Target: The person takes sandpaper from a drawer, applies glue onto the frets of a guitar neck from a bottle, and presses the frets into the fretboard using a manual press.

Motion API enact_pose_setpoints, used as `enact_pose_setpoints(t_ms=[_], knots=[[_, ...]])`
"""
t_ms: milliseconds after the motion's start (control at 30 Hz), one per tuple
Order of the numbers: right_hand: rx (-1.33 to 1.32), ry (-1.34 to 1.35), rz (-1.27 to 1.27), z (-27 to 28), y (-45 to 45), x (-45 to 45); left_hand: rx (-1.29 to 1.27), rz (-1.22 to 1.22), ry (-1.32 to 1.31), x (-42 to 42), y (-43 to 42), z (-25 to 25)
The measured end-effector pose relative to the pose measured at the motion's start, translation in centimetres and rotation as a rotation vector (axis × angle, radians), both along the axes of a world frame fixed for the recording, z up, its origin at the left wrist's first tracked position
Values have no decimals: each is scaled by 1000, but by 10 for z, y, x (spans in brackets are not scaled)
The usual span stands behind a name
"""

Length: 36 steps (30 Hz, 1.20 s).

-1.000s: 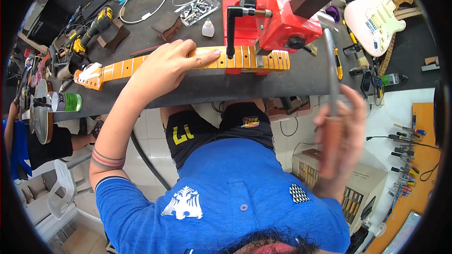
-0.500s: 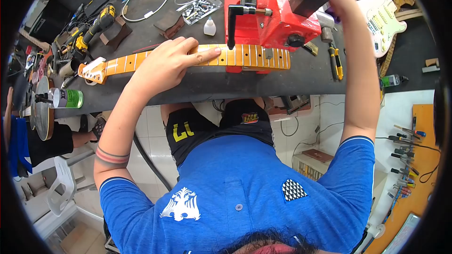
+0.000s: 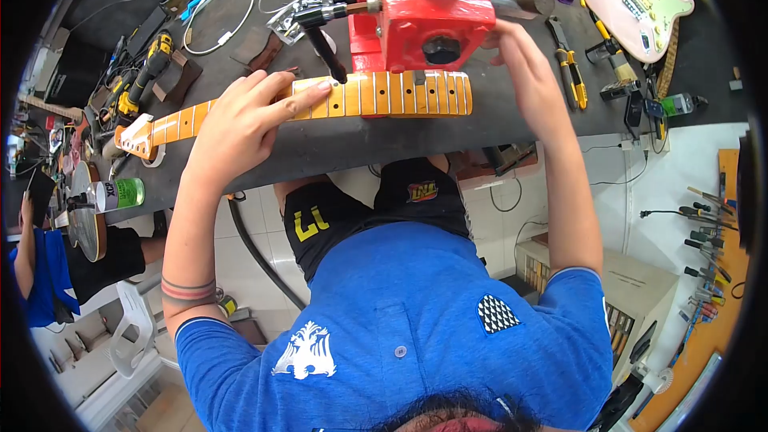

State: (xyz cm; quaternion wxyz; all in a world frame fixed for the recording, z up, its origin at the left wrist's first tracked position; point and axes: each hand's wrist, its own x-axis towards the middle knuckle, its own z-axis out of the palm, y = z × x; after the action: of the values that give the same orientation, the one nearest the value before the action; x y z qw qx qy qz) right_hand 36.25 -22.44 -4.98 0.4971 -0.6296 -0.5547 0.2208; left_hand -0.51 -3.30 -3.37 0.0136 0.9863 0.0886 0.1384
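A: Where's the guitar neck?

B: Lying across your bench, frets up. Headstock is off to your left, other end under the red press. Black lever on the press slants down to the neck's far edge.

A: Left?

B: Your left hand rests over the neck. 1 finger is stretched along the fretboard, apart from the others, which bend toward the far edge. Can't tell if you grip underneath.

A: Right?

B: Your right hand is at the right side of the press. Fingers lie close together; tips partly hidden, so can't tell if they pinch anything.

A: Nearby?

B: 1 pair of yellow-handled pliers just right of that hand, pale guitar body beyond.
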Motion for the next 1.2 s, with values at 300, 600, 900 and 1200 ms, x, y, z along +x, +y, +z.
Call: enact_pose_setpoints(t_ms=[300, 600, 900, 1200], knots=[[9, -319, -6, 2, -82, -47, -44, -59, -6, 13, -35, 28], [181, -118, -76, 1, -145, -42, -140, -108, 88, 31, -92, 57], [490, 50, -97, -9, -164, -41, -287, -52, 122, 30, -132, 77], [530, -39, -34, -6, -164, -41, -411, 68, 135, 13, -157, 75]])
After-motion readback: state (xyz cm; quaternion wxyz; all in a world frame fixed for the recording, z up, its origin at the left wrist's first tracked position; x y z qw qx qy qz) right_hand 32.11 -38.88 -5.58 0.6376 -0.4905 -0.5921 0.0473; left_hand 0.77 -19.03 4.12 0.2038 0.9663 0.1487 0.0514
